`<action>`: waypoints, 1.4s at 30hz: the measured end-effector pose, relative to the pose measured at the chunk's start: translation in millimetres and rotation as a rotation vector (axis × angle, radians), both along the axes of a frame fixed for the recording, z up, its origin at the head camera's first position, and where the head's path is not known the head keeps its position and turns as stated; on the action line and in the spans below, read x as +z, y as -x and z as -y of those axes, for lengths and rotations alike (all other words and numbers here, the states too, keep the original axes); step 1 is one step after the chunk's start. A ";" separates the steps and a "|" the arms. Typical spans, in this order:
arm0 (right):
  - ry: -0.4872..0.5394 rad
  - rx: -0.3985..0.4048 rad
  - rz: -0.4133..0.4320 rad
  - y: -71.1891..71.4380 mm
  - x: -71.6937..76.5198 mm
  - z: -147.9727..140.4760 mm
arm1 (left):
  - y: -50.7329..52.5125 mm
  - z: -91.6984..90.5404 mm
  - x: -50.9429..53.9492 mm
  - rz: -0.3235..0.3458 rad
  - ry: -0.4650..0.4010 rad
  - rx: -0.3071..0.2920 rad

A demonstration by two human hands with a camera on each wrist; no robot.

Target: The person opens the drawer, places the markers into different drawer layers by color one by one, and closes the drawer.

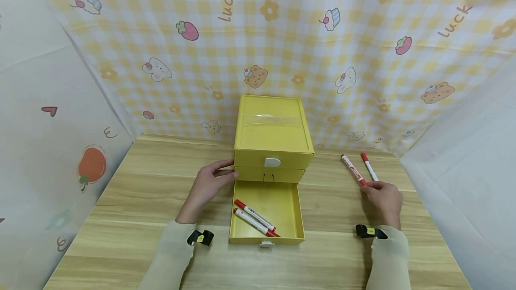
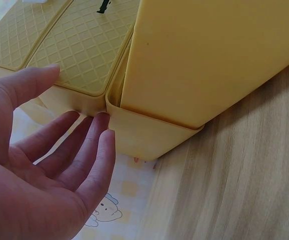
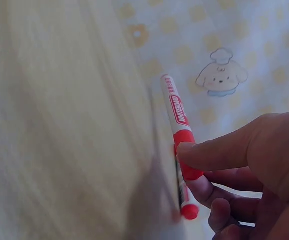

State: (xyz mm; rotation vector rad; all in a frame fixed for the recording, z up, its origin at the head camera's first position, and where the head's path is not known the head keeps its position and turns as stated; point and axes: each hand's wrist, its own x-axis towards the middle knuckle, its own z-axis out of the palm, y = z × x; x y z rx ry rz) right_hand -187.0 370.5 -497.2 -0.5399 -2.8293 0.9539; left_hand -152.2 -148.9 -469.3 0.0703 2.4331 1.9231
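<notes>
In the head view my right hand [image 1: 384,198] pinches a red-and-white marker [image 1: 352,169] by its red cap, between thumb and fingers. The right wrist view shows this marker [image 3: 179,117] slanting up from the fingertips. Another red marker [image 1: 369,167] lies beside it on the table, partly hidden by the hand. My left hand [image 1: 207,187] touches the left side of a yellow drawer box [image 1: 274,138]. Its fingers are spread and loosely bent against the box edge in the left wrist view. The bottom drawer [image 1: 284,205] is pulled out, with red-capped markers [image 1: 254,221] lying inside.
The box stands on a wood-grain table [image 1: 334,258] near a checked cloth backdrop [image 1: 278,48]. Two upper drawers are closed; the top one has a white handle [image 1: 272,162], the middle one a dark loop. White cloth walls [image 1: 48,155] flank the table.
</notes>
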 end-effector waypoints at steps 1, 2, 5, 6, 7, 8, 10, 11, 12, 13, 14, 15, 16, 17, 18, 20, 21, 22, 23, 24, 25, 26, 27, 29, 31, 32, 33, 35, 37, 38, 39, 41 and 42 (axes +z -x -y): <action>-0.002 0.004 -0.004 0.3 1.5 1.3 | -0.1 0.0 -0.2 -0.001 -0.002 -0.001; -0.004 0.009 -0.007 0.8 3.0 2.4 | -0.2 0.2 -0.5 -0.001 -0.004 -0.002; -0.018 0.032 -0.032 1.1 8.6 6.6 | -0.2 0.0 -0.6 -0.005 -0.004 -0.004; -0.028 0.041 -0.046 1.3 10.5 7.9 | -0.3 0.3 -0.4 -0.003 -0.005 -0.003; -0.036 0.050 -0.060 1.3 12.8 9.4 | -0.3 0.4 -0.6 -0.002 -0.005 -0.003; -0.044 0.060 -0.068 1.2 15.4 11.0 | 0.0 0.5 -0.9 -0.003 -0.001 -0.004; -0.055 0.076 -0.081 0.4 21.2 14.9 | 0.2 0.3 -1.0 0.001 0.005 -0.001; -0.056 0.082 -0.086 0.0 24.1 16.9 | 0.3 0.1 -0.9 0.003 0.007 0.002; -0.058 0.089 -0.090 -0.2 26.9 18.7 | 0.5 0.2 -1.2 0.003 0.009 0.001; -0.059 0.096 -0.092 -0.8 29.7 20.9 | 0.8 0.2 -1.2 0.002 0.011 0.001; -0.062 0.105 -0.094 -1.3 32.6 22.9 | 0.9 0.2 -1.3 0.002 0.010 0.002; -0.067 0.115 -0.097 -2.1 35.6 25.1 | 1.0 0.0 -1.2 0.005 0.009 0.004; -0.073 0.124 -0.101 -2.7 38.7 27.2 | 1.2 0.0 -1.2 0.004 0.007 0.003; -0.080 0.134 -0.106 -3.3 41.6 29.1 | 1.4 0.0 -1.5 0.003 0.006 0.003; -0.089 0.145 -0.112 -4.1 44.7 31.1 | 1.7 0.2 -1.6 0.002 0.004 0.000; -0.104 0.163 -0.122 -6.2 50.9 35.1 | 1.7 0.1 -1.7 0.004 0.001 -0.001; -0.109 0.171 -0.130 -7.3 54.0 37.1 | 1.6 0.0 -1.5 0.005 0.000 0.001; -0.109 0.177 -0.136 -8.4 57.0 38.8 | 1.5 0.1 -1.5 0.003 0.002 0.000; -0.111 0.183 -0.142 -9.8 60.1 40.7 | 1.3 0.1 -1.4 0.006 0.001 0.001; -0.113 0.189 -0.148 -11.3 63.2 42.6 | 1.2 0.2 -1.3 0.009 0.000 0.001; -0.115 0.194 -0.157 -12.9 66.3 44.5 | 0.9 0.0 -1.0 0.011 0.000 0.001; -0.115 0.198 -0.166 -14.3 69.3 46.1 | 0.8 0.0 -0.9 0.013 0.001 0.002; -0.117 0.203 -0.177 -16.0 72.1 47.8 | 0.6 0.0 -0.7 0.015 0.000 0.003; -0.122 0.208 -0.198 -19.5 77.7 51.0 | 0.8 -0.2 -0.9 0.019 -0.001 0.002; -0.127 0.215 -0.225 -22.8 82.7 53.2 | 1.1 -0.2 -1.0 0.015 0.005 0.000; -0.130 0.216 -0.236 -24.6 84.9 54.2 | 1.2 -0.2 -1.1 0.016 0.007 0.002; -0.134 0.220 -0.249 -26.4 87.2 55.2 | 1.3 -0.2 -1.0 0.016 0.008 0.004; -0.142 0.227 -0.269 -30.0 91.7 57.0 | 1.7 -0.2 -1.2 0.014 0.012 0.004; -0.145 0.236 -0.288 -33.4 95.8 58.7 | 1.8 0.2 -1.9 0.009 0.015 0.001; -0.146 0.240 -0.295 -35.0 98.1 59.3 | 1.6 0.1 -1.7 0.011 0.013 0.004; -0.145 0.245 -0.304 -36.6 100.1 59.9 | 1.7 0.1 -1.8 0.011 0.012 0.003; -0.146 0.255 -0.322 -40.3 104.2 61.1 | 1.9 0.3 -2.0 0.013 0.010 0.001; -0.147 0.261 -0.334 -42.2 106.3 61.7 | 1.8 0.1 -1.9 0.016 0.008 0.003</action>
